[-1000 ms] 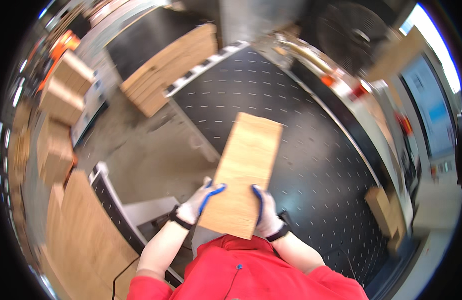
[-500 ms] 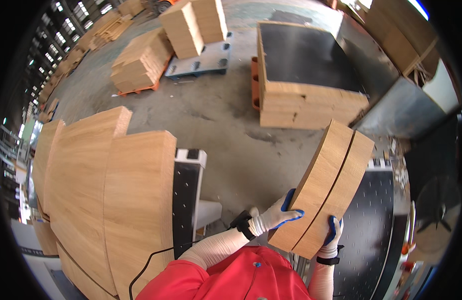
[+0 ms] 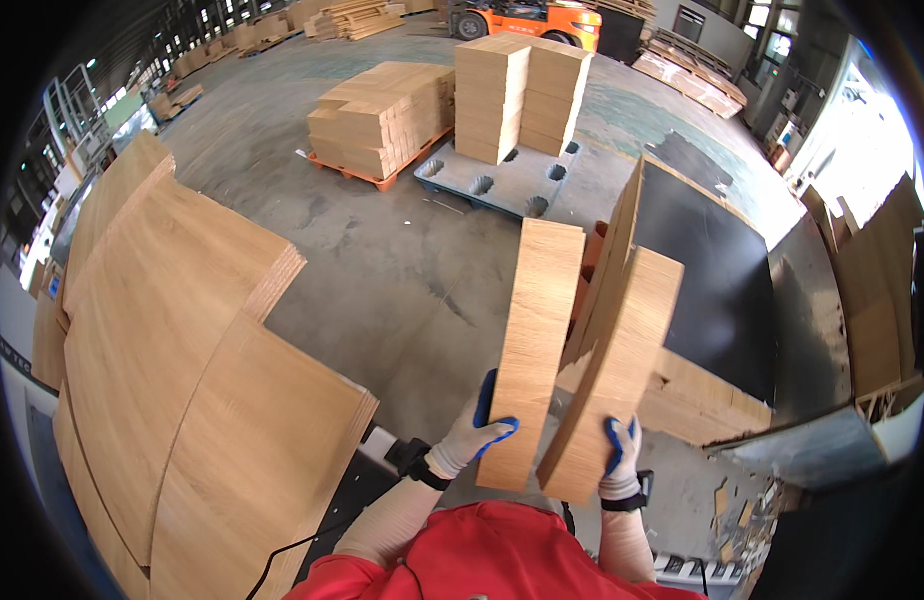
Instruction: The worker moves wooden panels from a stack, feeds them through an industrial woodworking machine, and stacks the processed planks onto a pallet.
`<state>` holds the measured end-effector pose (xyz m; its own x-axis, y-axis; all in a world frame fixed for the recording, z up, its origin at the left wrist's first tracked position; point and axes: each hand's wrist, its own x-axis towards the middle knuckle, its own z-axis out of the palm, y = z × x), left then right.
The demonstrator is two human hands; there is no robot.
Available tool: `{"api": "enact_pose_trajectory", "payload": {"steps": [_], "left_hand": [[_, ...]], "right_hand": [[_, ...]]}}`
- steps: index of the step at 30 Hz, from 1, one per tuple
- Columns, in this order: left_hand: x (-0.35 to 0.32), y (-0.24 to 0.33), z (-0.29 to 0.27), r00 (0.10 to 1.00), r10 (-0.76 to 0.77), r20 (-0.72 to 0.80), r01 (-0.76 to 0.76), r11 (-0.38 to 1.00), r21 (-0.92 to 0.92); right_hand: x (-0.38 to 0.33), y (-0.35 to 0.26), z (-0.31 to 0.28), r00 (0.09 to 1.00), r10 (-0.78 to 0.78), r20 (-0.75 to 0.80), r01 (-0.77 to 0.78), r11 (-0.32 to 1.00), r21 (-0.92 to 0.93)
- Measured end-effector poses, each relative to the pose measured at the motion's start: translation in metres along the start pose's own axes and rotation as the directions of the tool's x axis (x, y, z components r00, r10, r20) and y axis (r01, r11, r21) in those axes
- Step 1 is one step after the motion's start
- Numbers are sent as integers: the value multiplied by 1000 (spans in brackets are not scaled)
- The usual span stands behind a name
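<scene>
Two long, narrow wood-grain pieces are held up in front of me, side by side with a gap between them. My left hand [image 3: 472, 440], in a white glove with blue on the palm side, grips the lower end of the left wooden board [image 3: 538, 330]. The right wooden board [image 3: 627, 350] is held near its lower end by my right hand [image 3: 620, 458], gloved the same way. Both boards tilt away from me, the right one leaning further right. Each hand is closed on its board, with some fingers hidden behind the wood.
Large stacked wood-grain panels [image 3: 182, 330] fill the left side, beside a black table edge [image 3: 367, 470]. Ahead right stands a black-topped panel stack [image 3: 712, 270]. Further off are board stacks [image 3: 382, 115] on an orange pallet, a blue-grey pallet [image 3: 452, 180] with taller stacks, and an orange forklift [image 3: 532, 22].
My view has turned right. The two boards, earlier close together and slanting right over the black table, now stand more upright and spread apart, one in each hand.
</scene>
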<state>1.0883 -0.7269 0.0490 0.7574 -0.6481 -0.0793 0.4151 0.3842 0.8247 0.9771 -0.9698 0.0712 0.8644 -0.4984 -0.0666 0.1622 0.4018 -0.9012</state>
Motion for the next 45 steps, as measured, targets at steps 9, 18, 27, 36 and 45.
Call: {"api": "enact_pose_trajectory", "payload": {"steps": [9,18,27,36,45], "left_hand": [[143,75,-71,883,254,-396,-243,967,77],[283,154,-244,701,336,-629,-368,926,85],[436,293,-410,685,312,-659,-363,930,63],[556,427,-622,646,340,-684,-358,926,122],[629,573,-805,445,470,-762,-541,820,190]], "right_hand": [[282,28,169,760,275,588,-352,936,18],[494,117,337,661,300,687,-356,932,-65],[681,177,517,679,266,685,-294,953,-79],[866,296,733,543,298,785,-354,929,-107],[1006,417,973,303,473,827,-570,786,-241]]}}
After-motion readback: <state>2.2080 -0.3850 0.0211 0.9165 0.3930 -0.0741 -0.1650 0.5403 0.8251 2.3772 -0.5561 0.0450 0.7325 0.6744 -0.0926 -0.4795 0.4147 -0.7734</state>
